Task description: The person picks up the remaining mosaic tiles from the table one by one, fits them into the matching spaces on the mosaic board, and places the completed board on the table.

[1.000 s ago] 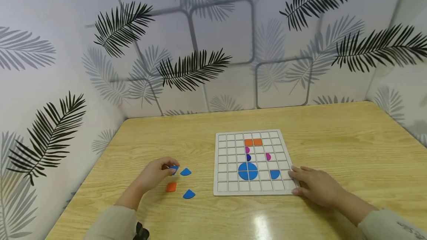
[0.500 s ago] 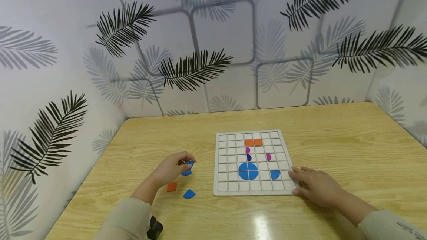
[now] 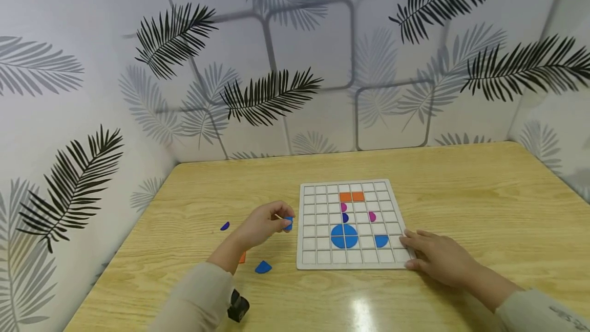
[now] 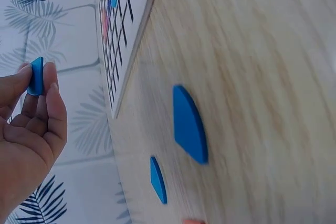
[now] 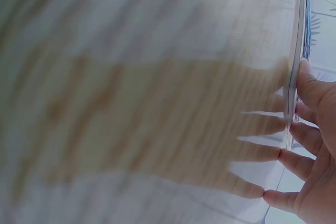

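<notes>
My left hand (image 3: 264, 224) is just left of the white gridded board (image 3: 321, 257), pinching a blue quarter-circle tile (image 3: 288, 224) between thumb and fingers. The left wrist view shows that tile (image 4: 36, 76) held up edge-on. Another blue quarter-circle tile (image 3: 263, 267) lies on the table nearer the body, and a further blue tile (image 4: 158, 180) shows only in the left wrist view. An orange square tile (image 3: 242, 257) is partly covered by the left forearm. My right hand (image 3: 438, 257) rests at the board's right edge, its fingers (image 5: 296, 162) spread and touching the tabletop.
On the board sit two orange squares (image 3: 352, 196), a blue circle of quarter tiles (image 3: 350, 242), a lone blue quarter (image 3: 381, 241), and small pink and dark blue half-circles (image 3: 345, 218). A loose dark blue half-circle (image 3: 225, 226) lies left of the hand. A patterned wall stands behind the table.
My left hand has carried the blue quarter-circle tile rightward, close to the board, uncovering the dark blue half-circle. The forearm now partly covers the orange square. My right hand has stayed put.
</notes>
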`<state>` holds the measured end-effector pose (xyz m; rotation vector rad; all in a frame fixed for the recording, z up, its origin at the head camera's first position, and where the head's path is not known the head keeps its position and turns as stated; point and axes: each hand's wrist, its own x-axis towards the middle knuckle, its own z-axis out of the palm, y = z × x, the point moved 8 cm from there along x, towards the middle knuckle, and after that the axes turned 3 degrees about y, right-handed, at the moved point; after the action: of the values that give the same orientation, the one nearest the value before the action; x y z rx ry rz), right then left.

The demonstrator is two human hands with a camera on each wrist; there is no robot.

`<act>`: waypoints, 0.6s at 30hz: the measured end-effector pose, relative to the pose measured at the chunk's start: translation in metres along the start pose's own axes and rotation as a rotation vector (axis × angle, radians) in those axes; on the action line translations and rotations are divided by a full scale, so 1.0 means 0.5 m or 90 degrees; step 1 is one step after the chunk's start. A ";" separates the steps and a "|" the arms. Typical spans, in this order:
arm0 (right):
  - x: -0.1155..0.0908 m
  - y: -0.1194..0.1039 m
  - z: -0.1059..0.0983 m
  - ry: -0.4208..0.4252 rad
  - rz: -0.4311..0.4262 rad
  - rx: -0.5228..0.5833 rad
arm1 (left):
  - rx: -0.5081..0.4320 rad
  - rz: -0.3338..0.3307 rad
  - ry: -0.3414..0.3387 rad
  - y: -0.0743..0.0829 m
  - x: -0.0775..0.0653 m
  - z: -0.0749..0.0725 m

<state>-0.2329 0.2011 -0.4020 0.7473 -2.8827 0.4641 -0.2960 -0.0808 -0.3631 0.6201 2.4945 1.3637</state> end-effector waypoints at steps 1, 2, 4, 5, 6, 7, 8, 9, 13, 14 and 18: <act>0.001 0.000 0.000 -0.001 0.000 0.001 | -0.002 0.002 -0.006 0.005 0.004 0.005; 0.001 0.000 0.000 -0.002 -0.001 0.001 | -0.001 0.004 -0.012 0.009 0.007 0.011; 0.002 0.000 -0.001 -0.005 -0.003 0.000 | 0.004 0.007 -0.023 0.018 0.014 0.021; 0.003 0.000 -0.002 -0.006 -0.003 0.001 | 0.008 0.009 -0.026 0.022 0.018 0.027; 0.003 0.000 -0.002 -0.009 -0.001 0.002 | 0.012 0.011 -0.029 0.025 0.022 0.032; 0.003 0.000 -0.002 -0.011 0.001 0.003 | 0.015 0.013 -0.032 0.029 0.026 0.037; 0.002 0.000 -0.003 -0.012 0.003 0.003 | 0.019 0.017 -0.034 0.033 0.030 0.042; 0.002 0.000 -0.004 -0.012 0.005 0.004 | 0.022 0.019 -0.036 0.036 0.034 0.046; 0.000 0.000 -0.004 -0.013 0.009 0.010 | 0.012 0.022 -0.042 0.043 0.047 0.065; 0.000 0.000 -0.004 -0.014 0.010 0.011 | 0.010 0.024 -0.042 0.044 0.051 0.070; -0.001 0.000 -0.002 -0.015 0.012 0.016 | -0.009 0.016 -0.039 0.043 0.062 0.089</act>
<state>-0.2325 0.2015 -0.4013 0.7354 -2.9134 0.4976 -0.3004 -0.0227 -0.3691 0.6811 2.4348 1.3488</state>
